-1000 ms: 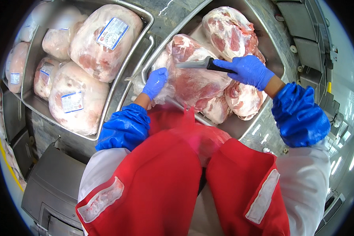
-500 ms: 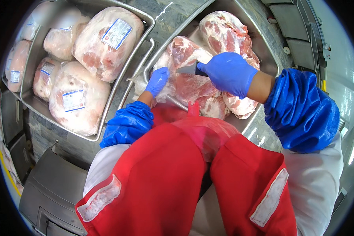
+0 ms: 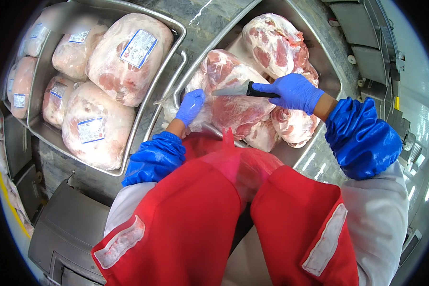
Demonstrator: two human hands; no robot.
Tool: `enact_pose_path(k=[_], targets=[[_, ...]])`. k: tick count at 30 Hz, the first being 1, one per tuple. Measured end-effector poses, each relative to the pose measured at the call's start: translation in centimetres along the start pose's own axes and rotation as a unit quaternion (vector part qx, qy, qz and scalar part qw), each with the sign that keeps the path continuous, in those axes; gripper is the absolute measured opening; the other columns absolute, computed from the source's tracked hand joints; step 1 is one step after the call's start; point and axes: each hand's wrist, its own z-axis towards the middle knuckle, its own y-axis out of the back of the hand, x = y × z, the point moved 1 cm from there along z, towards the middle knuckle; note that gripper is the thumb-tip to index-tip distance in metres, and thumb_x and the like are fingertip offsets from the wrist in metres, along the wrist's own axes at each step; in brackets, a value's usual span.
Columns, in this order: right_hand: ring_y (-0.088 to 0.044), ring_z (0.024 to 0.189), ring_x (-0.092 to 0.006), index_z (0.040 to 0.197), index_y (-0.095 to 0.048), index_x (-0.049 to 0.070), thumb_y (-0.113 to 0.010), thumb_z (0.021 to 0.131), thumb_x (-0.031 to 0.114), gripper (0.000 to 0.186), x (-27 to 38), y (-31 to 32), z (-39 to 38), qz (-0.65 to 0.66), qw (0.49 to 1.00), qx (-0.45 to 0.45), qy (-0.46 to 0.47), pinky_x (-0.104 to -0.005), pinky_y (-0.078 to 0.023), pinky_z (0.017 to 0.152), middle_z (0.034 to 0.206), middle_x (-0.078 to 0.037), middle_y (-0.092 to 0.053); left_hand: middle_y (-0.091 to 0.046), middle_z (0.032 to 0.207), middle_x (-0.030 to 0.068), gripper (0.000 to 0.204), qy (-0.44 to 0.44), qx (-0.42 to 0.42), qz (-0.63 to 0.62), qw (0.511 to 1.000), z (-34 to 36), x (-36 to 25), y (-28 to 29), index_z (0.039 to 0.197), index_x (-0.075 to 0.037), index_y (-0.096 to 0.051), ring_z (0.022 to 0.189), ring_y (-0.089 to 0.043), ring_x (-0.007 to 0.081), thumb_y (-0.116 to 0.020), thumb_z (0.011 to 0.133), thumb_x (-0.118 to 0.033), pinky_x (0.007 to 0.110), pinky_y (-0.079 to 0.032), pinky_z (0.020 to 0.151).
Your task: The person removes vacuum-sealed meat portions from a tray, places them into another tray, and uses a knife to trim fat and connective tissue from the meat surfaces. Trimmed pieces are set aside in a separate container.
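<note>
My left hand (image 3: 190, 107), in a blue glove, is closed on clear plastic wrap (image 3: 170, 106) at the left edge of a large piece of raw meat (image 3: 238, 112). My right hand (image 3: 298, 93), gloved too, grips the black handle of a knife (image 3: 260, 89). Its blade points left, lying over the upper side of that meat; whether it touches cannot be made out. Behind sits another bare piece of meat (image 3: 276, 45), and more lies beneath my right hand. All of this meat is in a metal bin (image 3: 330, 71).
On the left, a second metal bin (image 3: 180, 33) holds several wrapped, labelled pieces of meat (image 3: 128, 57). A metal handle bar (image 3: 178, 71) runs between the bins. Dark grey panels (image 3: 362, 28) stand at the far right, and a grey cover (image 3: 64, 224) is at the lower left.
My right hand has drawn back to the right and a little down, so the knife's handle and blade show more. My left hand keeps its hold on the wrap.
</note>
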Motion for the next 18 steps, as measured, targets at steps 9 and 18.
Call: enact_pose_path(k=[9, 18], targets=[[-0.056, 0.060, -0.0285, 0.124, -0.040, 0.035, -0.057, 0.076, 0.026, 0.053, -3.6, -5.3, -1.5, 0.042, 0.992, -0.112, 0.028, -0.0368, -0.046, 0.055, 0.070, -0.011, -0.055, -0.037, 0.058, -0.0066, 0.020, -0.015, 0.049, -0.033, 0.998, 1.0, 1.8, -0.1, 0.061, -0.014, -0.046, 0.050, -0.033, 0.0035, -0.039, 0.075, -0.002, 0.020, -0.027, 0.044], [-0.056, 0.063, -0.0288, 0.120, -0.047, 0.026, -0.058, 0.076, 0.025, 0.046, 2.6, -0.2, -10.1, 0.097, 0.968, -0.182, -0.141, -0.0379, -0.044, 0.055, 0.070, -0.014, -0.056, -0.055, 0.073, 0.0217, 0.010, -0.195, -0.067, 0.320, 0.925, -1.7, 1.6, -1.6, 0.078, -0.003, -0.051, 0.071, -0.053, 0.0391, -0.045, 0.077, -0.011, 0.043, -0.043, 0.063]])
